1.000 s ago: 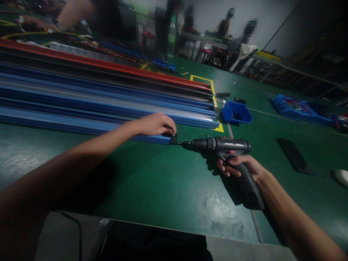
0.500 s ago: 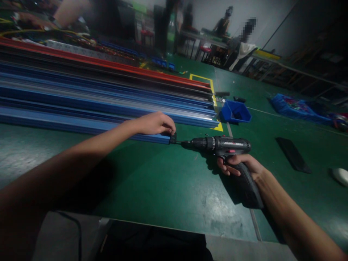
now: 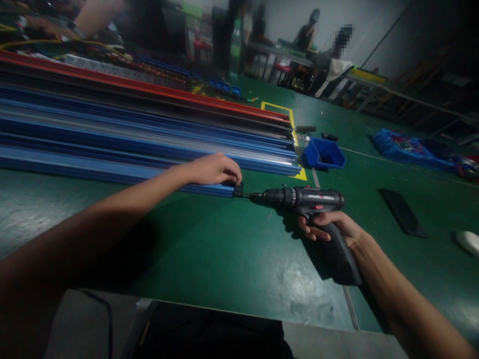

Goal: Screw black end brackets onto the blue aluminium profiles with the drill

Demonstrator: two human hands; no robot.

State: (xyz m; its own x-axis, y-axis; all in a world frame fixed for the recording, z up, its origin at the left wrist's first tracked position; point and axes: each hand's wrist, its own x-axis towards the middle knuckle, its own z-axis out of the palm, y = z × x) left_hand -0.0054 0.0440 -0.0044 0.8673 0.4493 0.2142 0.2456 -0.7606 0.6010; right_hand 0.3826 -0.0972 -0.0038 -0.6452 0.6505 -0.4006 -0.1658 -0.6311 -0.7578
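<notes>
My right hand is wrapped round the grip of a black power drill, which lies level and points left. Its thin bit reaches a small black end piece at the right end of the nearest blue profile. Over that end, my left hand is closed, with its fingertips on the black end piece. Whether the bit's tip sits inside the piece is too small to tell.
Behind my left hand lie long blue, black and red profiles. A blue bin stands past their right ends. Further right are a dark flat piece, a white object and a blue tray. A person's arm shows upper left.
</notes>
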